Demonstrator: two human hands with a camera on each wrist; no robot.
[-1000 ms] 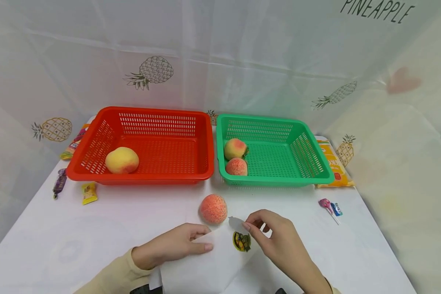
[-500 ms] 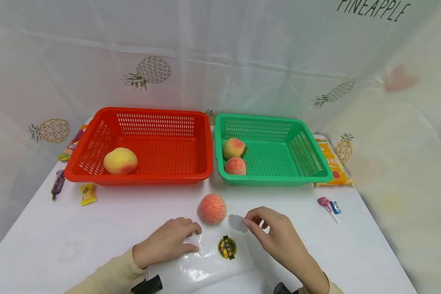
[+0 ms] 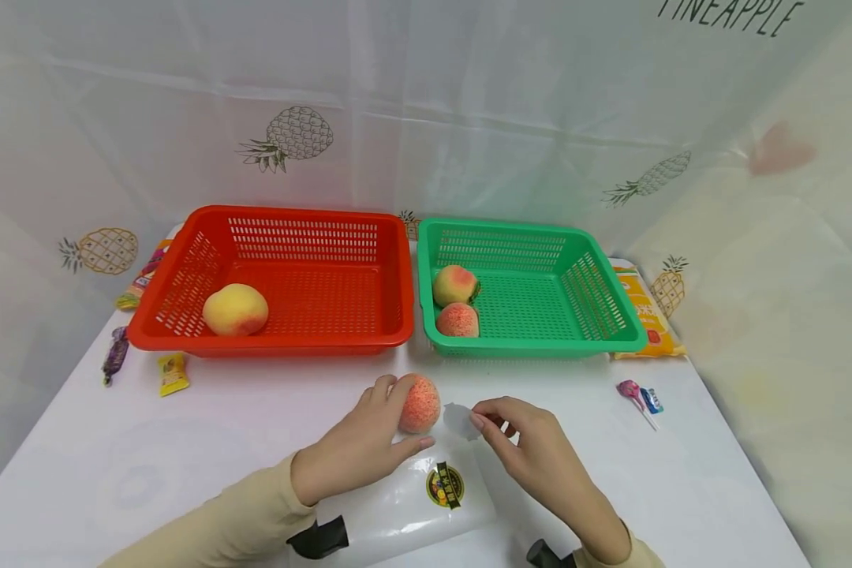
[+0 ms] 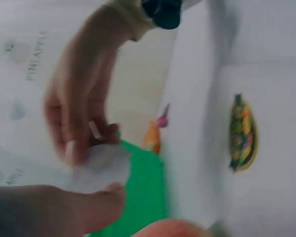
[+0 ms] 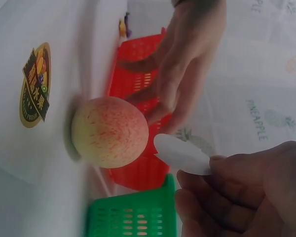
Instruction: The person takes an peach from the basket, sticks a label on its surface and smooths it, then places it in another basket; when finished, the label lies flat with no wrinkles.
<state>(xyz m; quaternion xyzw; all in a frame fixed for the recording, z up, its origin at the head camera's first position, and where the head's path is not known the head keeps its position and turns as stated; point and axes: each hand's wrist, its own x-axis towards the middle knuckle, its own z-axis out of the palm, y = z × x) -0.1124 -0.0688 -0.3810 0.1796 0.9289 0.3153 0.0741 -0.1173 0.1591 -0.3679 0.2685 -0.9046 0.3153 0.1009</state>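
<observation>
A pinkish peach (image 3: 421, 406) rests on the white table behind a glossy white sheet (image 3: 390, 513). My left hand (image 3: 358, 450) is at the peach's left side, fingers along it and thumb in front; in the right wrist view its fingers spread loosely beside the peach. Between thumb and forefinger, my right hand (image 3: 528, 446) pinches a peeled sticker (image 5: 181, 155) by its edge, pale back showing, just right of the peach. One round fruit-logo sticker (image 3: 445, 485) lies on the sheet.
Behind stand a red basket (image 3: 291, 344) with a yellow peach (image 3: 235, 310) and a green basket (image 3: 532, 349) with two peaches. Wrapped candies lie at left, a lollipop (image 3: 632, 392) and an orange packet (image 3: 646, 315) at right. A pineapple-print curtain (image 3: 468, 102) hangs behind.
My left hand has let go of the sheet's lifted edge and moved up and right to the peach. The sheet has dropped flat. My right hand keeps pinching the sticker, nearly still.
</observation>
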